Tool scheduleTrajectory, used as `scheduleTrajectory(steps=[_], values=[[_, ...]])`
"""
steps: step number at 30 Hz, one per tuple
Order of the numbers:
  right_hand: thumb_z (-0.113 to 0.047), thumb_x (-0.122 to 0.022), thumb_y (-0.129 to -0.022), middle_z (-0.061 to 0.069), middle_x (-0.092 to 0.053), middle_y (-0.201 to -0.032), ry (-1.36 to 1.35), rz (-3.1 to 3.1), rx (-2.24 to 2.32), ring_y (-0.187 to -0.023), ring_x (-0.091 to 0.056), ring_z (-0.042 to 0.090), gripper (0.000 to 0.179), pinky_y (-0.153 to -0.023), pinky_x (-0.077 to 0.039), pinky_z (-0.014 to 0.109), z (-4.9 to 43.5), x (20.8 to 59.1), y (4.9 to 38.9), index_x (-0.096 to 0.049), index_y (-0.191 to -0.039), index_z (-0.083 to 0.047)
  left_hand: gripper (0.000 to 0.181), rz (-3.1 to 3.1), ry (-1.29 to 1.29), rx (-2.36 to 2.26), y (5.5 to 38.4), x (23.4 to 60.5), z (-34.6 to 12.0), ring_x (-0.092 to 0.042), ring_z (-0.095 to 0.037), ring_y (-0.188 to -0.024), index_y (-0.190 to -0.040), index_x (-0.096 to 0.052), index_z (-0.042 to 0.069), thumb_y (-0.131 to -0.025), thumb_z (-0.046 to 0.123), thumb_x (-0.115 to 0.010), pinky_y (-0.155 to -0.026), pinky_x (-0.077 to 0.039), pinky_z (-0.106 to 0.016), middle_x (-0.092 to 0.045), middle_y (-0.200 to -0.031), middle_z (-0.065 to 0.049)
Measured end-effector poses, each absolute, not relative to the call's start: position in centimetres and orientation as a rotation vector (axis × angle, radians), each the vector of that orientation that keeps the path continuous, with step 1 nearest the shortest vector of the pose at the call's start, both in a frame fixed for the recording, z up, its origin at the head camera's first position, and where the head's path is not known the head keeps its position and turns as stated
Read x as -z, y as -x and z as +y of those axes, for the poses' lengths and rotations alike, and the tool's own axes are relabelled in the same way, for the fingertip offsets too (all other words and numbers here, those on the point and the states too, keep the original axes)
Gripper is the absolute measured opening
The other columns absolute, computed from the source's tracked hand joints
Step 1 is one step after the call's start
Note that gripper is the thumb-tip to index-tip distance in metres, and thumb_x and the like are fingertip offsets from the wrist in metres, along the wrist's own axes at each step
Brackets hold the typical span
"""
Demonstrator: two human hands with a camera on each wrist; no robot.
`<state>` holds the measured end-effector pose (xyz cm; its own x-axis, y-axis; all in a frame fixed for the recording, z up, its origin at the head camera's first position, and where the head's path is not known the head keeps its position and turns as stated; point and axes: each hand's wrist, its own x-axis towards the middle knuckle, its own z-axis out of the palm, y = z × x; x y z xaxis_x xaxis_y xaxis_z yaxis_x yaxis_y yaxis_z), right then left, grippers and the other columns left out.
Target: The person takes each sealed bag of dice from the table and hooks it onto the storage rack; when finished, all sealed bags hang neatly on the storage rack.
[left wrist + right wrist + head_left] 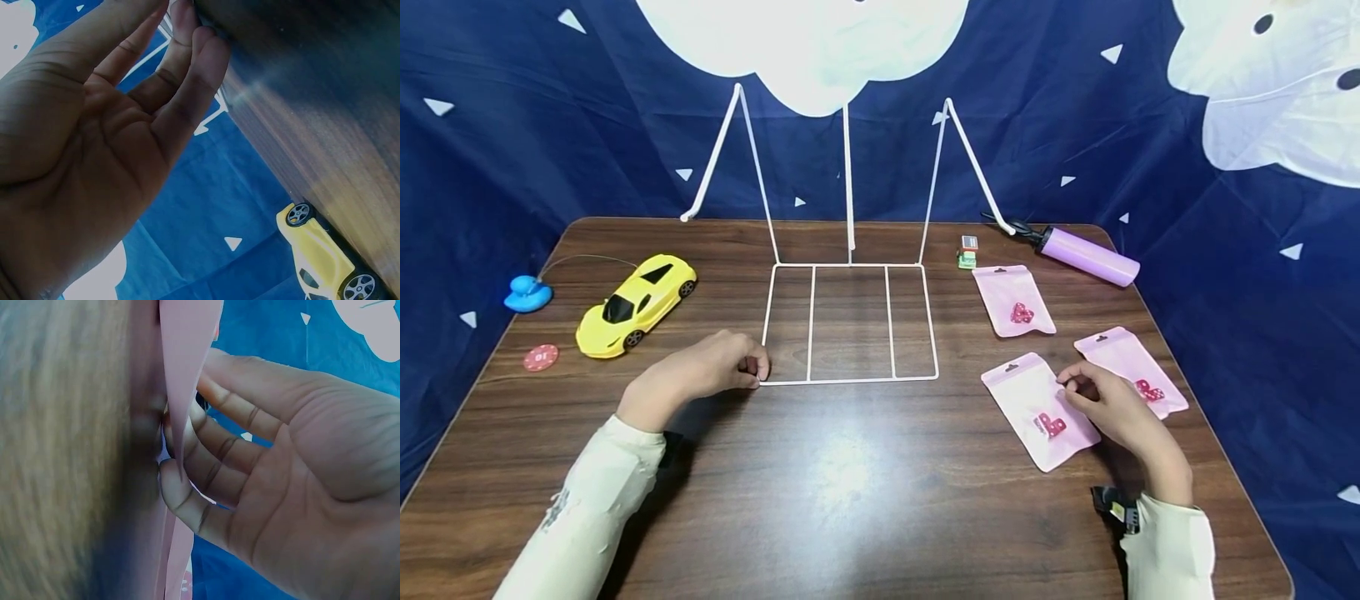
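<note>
A white wire rack stands on the table, its grid base lying flat and its bent arms rising at the back. At the front left corner of that base, my left hand pinches the wire between thumb and fingers; in the left wrist view, the fingertips of the left hand are partly cut off. On the right, my right hand pinches the right edge of the nearest pink zip pouch, which holds red dice. The right wrist view shows the lifted pouch edge against the fingers.
Two more pink pouches with red dice lie nearby, one behind and one right. A purple hand pump and a small green item are farther back. At left are a yellow toy car, blue duck and red chip.
</note>
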<state>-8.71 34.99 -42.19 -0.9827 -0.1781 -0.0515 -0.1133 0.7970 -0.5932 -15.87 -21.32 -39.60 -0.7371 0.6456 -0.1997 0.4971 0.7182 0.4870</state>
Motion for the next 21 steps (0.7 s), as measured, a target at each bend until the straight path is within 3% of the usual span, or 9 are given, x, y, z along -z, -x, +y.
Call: scheduleTrajectory(steps=[8,21], values=[[0.008,-0.072,-0.096,0.005,-0.062,-0.093,0.238,2.869,0.938,-0.082,-0.055,0.015,0.015,-0.072,-0.045,0.025,35.01,42.25,8.81,-0.068,-0.107,0.0,0.023,2.566,-0.889,-0.573,15.85,39.48,-21.39,-0.053,-0.008,-0.073,-0.084,-0.07,0.016,-0.086,-0.004,-0.081,-0.068,-0.047,-0.03,-0.061,-0.079,0.009],[0.005,-0.069,-0.099,0.003,-0.065,-0.087,0.213,2.881,0.922,-0.08,-0.055,0.015,0.009,-0.071,-0.043,0.027,35.07,42.27,8.82,-0.069,-0.099,-0.003,0.024,2.571,-0.909,-0.561,15.76,39.55,-21.28,-0.053,-0.007,-0.071,-0.083,-0.069,0.016,-0.086,-0.005,-0.082,-0.066,-0.048,-0.029,-0.06,-0.076,0.01]])
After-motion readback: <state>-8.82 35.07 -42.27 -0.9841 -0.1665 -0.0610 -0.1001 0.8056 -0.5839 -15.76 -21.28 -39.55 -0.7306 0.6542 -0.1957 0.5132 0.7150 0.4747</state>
